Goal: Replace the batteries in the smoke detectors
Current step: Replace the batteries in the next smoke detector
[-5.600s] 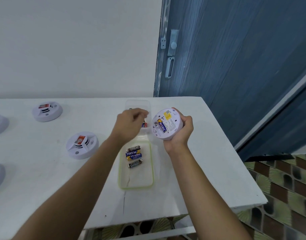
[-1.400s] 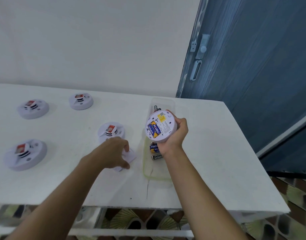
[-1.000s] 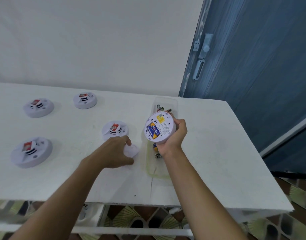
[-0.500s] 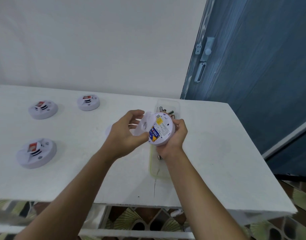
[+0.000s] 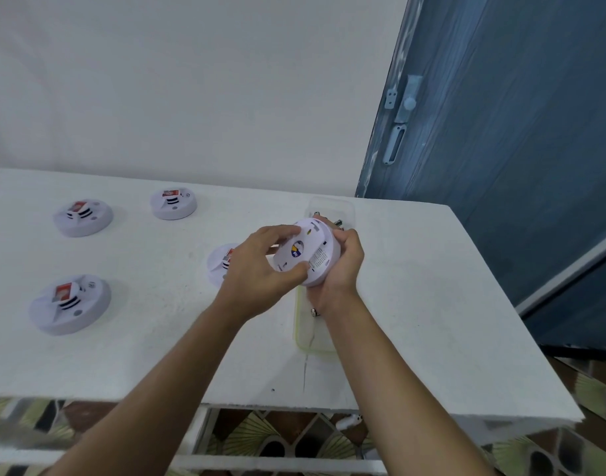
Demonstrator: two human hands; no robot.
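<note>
We are holding the smoke detector point(image 5: 323, 261) above the white table point(image 5: 432, 304), over the green-rimmed clear tray point(image 5: 303, 334). Our right hand point(image 5: 344, 269) is cupping its rim from the right, fingers curled round it. Our left hand point(image 5: 256, 273) is gripping the round back cover point(image 5: 294, 250), thumb below and fingers above, holding it against the detector; whether it is fully seated we cannot tell. The other detectors point(image 5: 69, 304) are lying on the table to the left, the nearest one point(image 5: 217, 266) partly hidden behind our left hand.
</note>
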